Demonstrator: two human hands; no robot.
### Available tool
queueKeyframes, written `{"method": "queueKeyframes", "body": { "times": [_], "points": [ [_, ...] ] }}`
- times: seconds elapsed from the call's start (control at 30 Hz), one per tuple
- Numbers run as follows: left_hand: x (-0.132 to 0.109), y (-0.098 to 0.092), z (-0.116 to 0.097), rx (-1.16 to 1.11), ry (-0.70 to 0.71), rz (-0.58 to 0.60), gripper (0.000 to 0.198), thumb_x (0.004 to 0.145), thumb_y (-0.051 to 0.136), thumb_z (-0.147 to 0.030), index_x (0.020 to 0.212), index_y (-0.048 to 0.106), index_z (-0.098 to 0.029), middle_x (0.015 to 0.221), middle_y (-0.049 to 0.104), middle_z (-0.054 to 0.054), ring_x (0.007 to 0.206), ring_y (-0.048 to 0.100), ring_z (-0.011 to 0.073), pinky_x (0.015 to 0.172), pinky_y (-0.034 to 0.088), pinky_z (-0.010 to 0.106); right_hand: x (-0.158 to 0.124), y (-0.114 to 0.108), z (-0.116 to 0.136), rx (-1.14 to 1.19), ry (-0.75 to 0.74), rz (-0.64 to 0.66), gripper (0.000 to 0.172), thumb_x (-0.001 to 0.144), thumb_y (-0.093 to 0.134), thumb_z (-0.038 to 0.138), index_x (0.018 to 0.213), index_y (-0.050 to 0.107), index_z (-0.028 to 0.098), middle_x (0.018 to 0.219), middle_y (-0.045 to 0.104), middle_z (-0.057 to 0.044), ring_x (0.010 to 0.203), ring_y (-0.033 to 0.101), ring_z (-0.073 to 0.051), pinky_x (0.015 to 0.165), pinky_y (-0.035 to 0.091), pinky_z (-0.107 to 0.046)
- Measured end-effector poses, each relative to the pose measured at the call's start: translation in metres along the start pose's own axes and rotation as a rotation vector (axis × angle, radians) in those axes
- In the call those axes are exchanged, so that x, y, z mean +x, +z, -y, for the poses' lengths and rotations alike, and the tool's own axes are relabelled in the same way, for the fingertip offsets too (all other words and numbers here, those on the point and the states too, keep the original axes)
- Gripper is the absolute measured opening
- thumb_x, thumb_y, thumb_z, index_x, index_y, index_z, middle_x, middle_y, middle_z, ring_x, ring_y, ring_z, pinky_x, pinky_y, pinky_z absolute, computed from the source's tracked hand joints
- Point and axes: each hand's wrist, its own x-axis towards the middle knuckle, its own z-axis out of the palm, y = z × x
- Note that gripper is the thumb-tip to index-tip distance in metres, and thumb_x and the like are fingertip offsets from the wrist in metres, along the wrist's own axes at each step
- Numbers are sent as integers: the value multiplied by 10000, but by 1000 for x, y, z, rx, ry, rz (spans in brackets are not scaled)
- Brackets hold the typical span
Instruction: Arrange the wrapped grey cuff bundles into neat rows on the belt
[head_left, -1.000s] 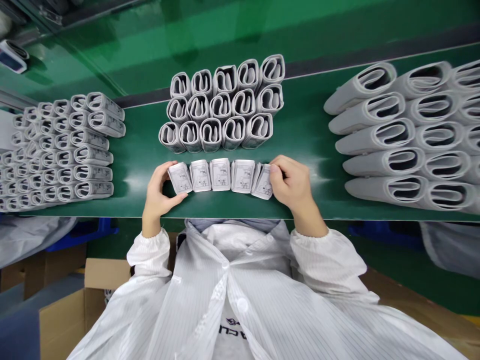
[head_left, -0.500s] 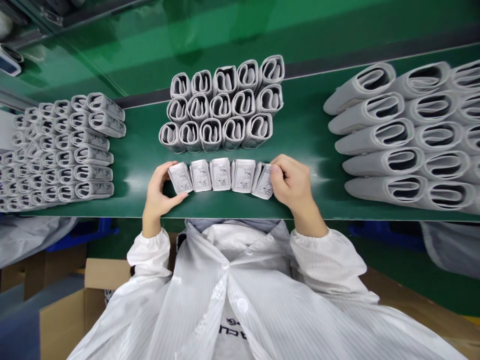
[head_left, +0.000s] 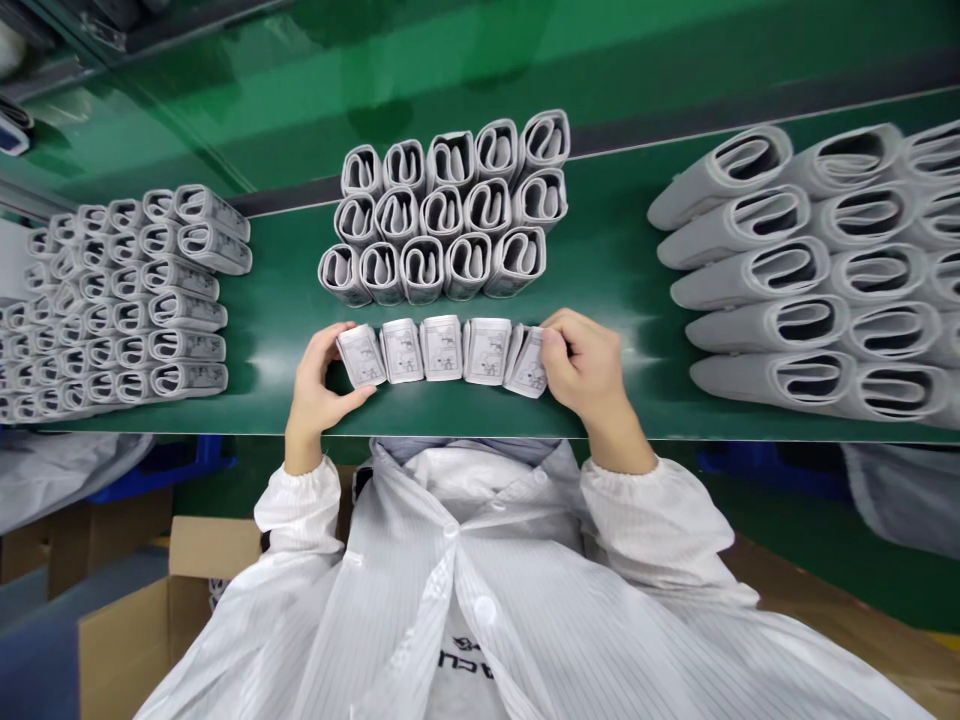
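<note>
Several rolled grey blood pressure cuffs with printed drawings stand side by side in a slightly curved row in front of me. My left hand [head_left: 318, 385] grips the leftmost cuff [head_left: 362, 357], its fingers at the far edge and its thumb at the near corner. At the other end, my right hand [head_left: 583, 362] is closed on the rightmost cuff [head_left: 526, 364], pinching its right edge between thumb and curled forefinger. Between them, the middle cuff [head_left: 441, 348] and its neighbours are untouched by either hand.
Beyond my hands, rolled cuffs [head_left: 421, 270] are stacked in three tiers on the green table [head_left: 615, 260]. A larger stack of rolled cuffs [head_left: 187, 345] lies at left, and wider folded cuffs [head_left: 757, 333] are piled at right. Below the table's edge stands an open cardboard box [head_left: 124, 640].
</note>
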Motion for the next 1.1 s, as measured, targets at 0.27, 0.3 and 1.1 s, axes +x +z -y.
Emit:
{"method": "queueKeyframes", "body": {
  "times": [0.27,0.3,1.1],
  "points": [
    [0,0,0,20,-16,5,931,933,919,-728,1684,571,-304,1625,671,193,1516,719,403,1200,674,564,0,0,0,-5,26,10,344,1164,556,354,827,549,285,775,646,-35,685,607,-246,660,469,-419],
    [0,0,0,23,-17,6,936,932,914,-737,1685,568,-301,1625,670,196,1516,719,405,1200,675,565,0,0,0,-1,26,7,339,1160,560,349,827,553,286,775,649,-35,683,605,-246,660,472,-420],
    [1,0,-1,43,9,1,930,940,908,-731,1694,558,-316,1604,690,193,1471,749,404,1169,680,546,0,1,-1,-3,62,9,433,1193,574,480,806,560,289,755,640,-40,672,592,-251,647,470,-429]
  ]
}}
